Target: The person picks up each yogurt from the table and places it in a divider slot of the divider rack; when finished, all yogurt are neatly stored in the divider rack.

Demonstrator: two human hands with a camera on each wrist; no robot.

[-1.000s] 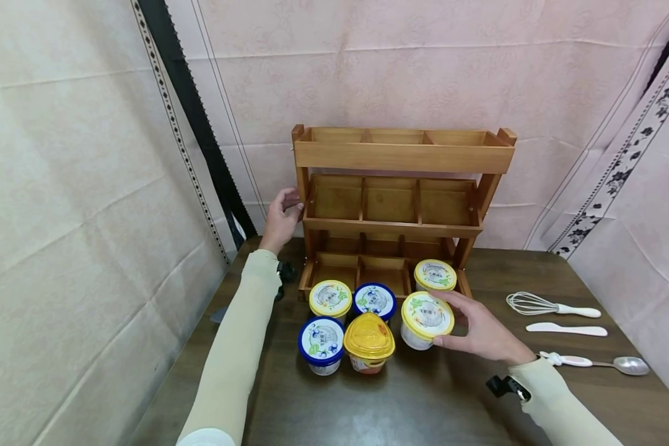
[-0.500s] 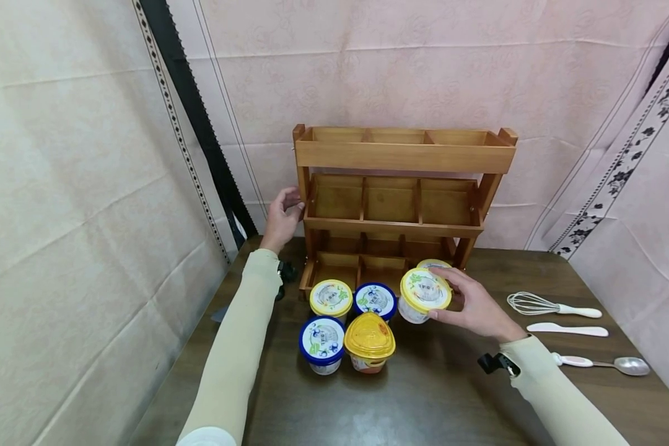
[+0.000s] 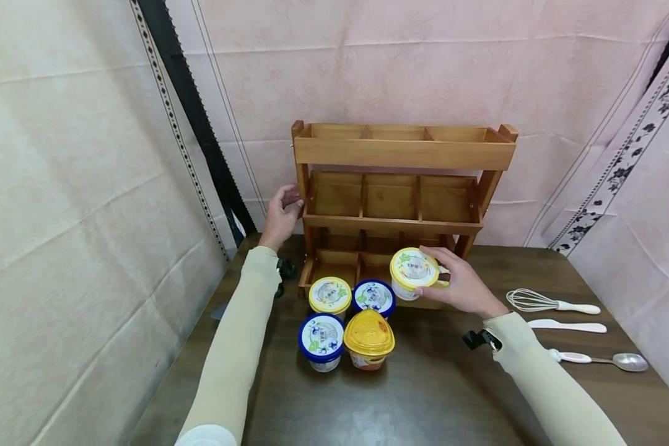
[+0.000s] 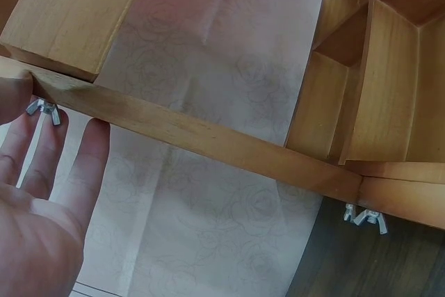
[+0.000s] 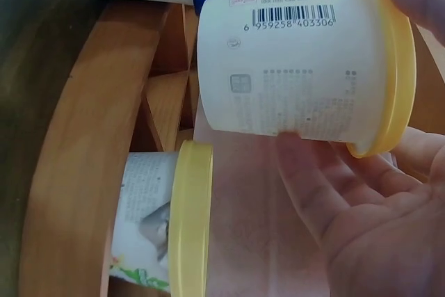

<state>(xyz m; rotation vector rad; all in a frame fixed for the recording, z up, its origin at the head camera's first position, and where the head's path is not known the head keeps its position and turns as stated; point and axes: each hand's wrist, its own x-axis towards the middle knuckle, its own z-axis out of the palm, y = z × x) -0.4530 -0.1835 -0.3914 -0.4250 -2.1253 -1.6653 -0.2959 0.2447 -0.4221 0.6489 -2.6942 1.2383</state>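
My right hand [image 3: 464,284] grips a white tub with a yellow lid [image 3: 414,269], held up in front of the lowest tier of the wooden rack [image 3: 404,153]. In the right wrist view its barcode side shows, thumb at the lid and fingers along the other side. A second yellow-lidded tub [image 5: 189,222] sits in the rack's bottom tier, mostly hidden behind the held one in the head view. At the rack's left upright, my left hand [image 3: 282,217] holds the wood between thumb and fingers, beside a wing nut [image 4: 44,110].
Before the rack stand a yellow-lidded tub [image 3: 330,295], two blue-lidded tubs [image 3: 374,297] and a tub with a domed yellow lid [image 3: 369,337]. A whisk [image 3: 552,302], a white knife [image 3: 568,325] and a spoon [image 3: 602,359] lie at the right.
My right hand has carried the yellow-lidded tub up, away from me and slightly left, until it overlaps the tub in the rack. The left hand stays at the upright.
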